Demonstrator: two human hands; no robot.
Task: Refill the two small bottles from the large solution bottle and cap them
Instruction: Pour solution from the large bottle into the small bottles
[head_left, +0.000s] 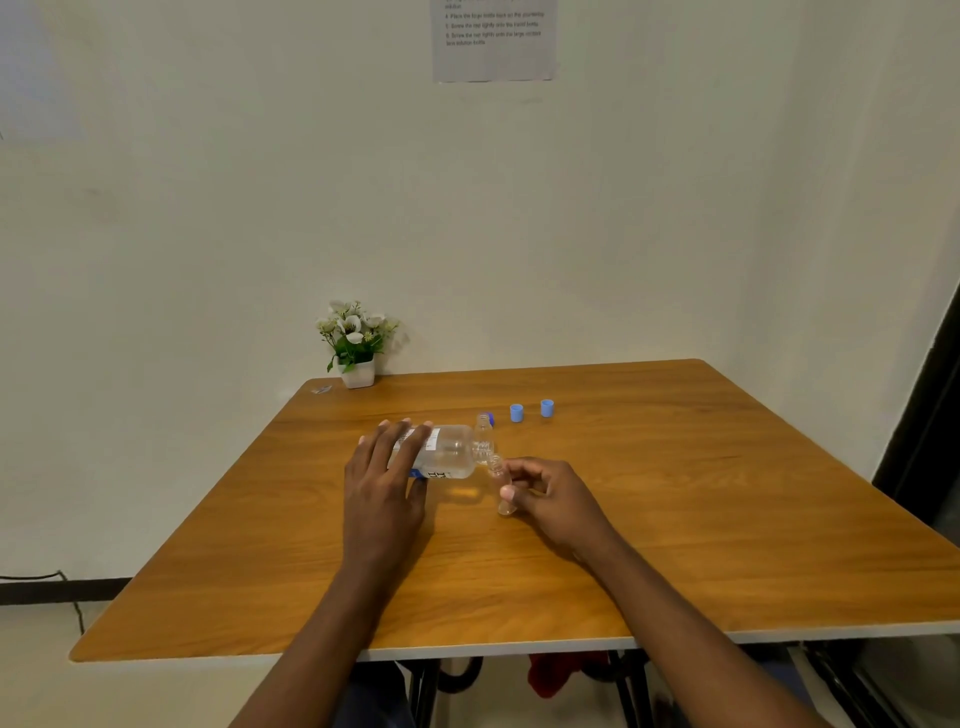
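On the smooth brown wood table (675, 519), your left hand (382, 493) curls its fingers over the big bottle (452, 452). It is clear and round, has a white label, and is tipped onto its side. Its ridged neck points right and meets the mouth of a small bottle (497, 470). Your right hand (556, 499) pinches that tiny clear bottle between thumb and fingers and leans it toward the big one. Just behind stands the other small bottle (483, 425), clear, upright and open on top. A dark blue cap (491, 417) peeks out behind it. Farther right sit a light blue cap (516, 413) and a second light blue cap (546, 408), both small and round. A white flower pot (357, 373) sits at the back edge.
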